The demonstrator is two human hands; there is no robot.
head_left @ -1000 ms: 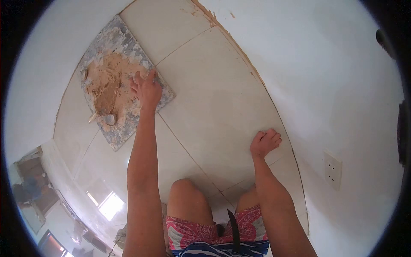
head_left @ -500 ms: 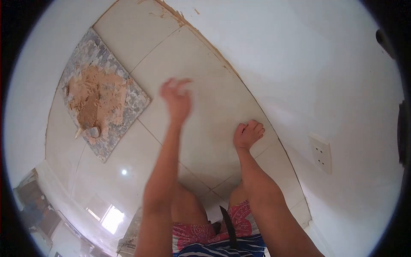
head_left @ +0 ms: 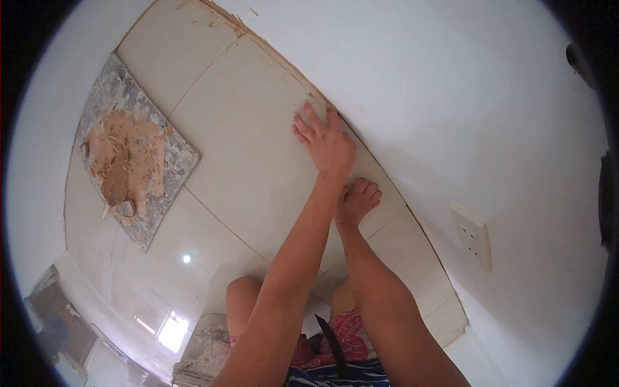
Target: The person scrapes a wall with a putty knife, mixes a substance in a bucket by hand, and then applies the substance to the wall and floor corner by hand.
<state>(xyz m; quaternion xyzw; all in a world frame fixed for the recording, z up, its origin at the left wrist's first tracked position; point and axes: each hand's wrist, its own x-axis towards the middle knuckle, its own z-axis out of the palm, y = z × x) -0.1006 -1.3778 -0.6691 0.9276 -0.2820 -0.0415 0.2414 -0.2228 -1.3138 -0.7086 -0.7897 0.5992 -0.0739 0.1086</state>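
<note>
My left hand (head_left: 330, 149) reaches across the tiled floor (head_left: 238, 148) to the foot of the white wall (head_left: 419, 77). Its fingers are spread, and one fingertip is at the brown filler (head_left: 284, 55) along the joint between tiles and wall. Just below it, my right hand (head_left: 358, 202) is close to the same joint with its fingers curled in. Whether anything is inside that hand is hidden. Off to the left lies a grey, stained board (head_left: 164, 206) carrying a patch of wet brown paste (head_left: 129, 155).
A trowel-like tool (head_left: 122, 208) rests on the board's lower part, partly coated. The wall at right bears a white socket plate (head_left: 472, 235). Beside my legs is a stained, worn block or stool (head_left: 203, 345). Window light reflects off the glossy tiles at lower left.
My left hand has moved right, from above the middle of the floor to the wall joint. The right hand has shifted slightly left in view, and the view itself has moved a little.
</note>
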